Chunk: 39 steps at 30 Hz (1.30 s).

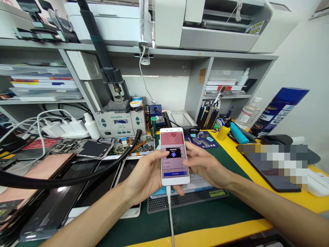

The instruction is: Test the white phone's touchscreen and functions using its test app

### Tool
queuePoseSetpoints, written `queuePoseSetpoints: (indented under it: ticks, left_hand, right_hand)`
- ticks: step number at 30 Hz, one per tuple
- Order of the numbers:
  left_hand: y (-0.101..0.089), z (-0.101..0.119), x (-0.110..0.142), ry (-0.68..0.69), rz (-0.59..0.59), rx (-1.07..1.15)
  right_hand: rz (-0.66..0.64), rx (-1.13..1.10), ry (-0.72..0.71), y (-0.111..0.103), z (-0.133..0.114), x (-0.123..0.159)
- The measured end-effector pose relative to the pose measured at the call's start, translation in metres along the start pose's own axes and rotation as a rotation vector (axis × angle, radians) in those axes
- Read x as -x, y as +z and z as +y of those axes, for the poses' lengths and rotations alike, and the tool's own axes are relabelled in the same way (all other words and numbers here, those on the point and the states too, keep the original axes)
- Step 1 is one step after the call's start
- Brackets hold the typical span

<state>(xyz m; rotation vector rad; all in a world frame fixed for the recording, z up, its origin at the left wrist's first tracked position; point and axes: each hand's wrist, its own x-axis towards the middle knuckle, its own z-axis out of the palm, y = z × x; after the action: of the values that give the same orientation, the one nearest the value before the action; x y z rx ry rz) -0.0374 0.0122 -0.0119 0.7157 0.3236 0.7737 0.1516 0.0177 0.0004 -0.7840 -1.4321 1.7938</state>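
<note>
A white smartphone (175, 180) is held upright between both hands, its lit screen facing me with a dark pop-up box in the middle. My left hand (147, 173) grips its left edge, thumb at the screen's side. My right hand (205, 163) closes on the right edge, with its thumb at the lower right of the screen. A white charging cable (169, 209) is plugged into the phone's bottom and runs down toward me. Beneath the hands lie a blue-and-white packet (200, 185) and a dark perforated mat (156, 205), partly hidden.
Several phone screens and tablets (61, 185) lie at the left, crossed by a thick black hose (64, 182). A hot-air station (117, 122) stands behind. A black phone (269, 171) rests at the right near a clear bottle (248, 113) and a blue spray can (279, 109).
</note>
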Motion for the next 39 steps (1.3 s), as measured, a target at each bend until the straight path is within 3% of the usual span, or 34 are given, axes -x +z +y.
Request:
queuePoseSetpoints:
  ticks: [39]
  left_hand:
    - [0.0021,0.0008,0.0011,0.0,0.002,-0.05]
  right_hand:
    - [-0.011,-0.009,0.0,-0.0002,0.0008,0.0001]
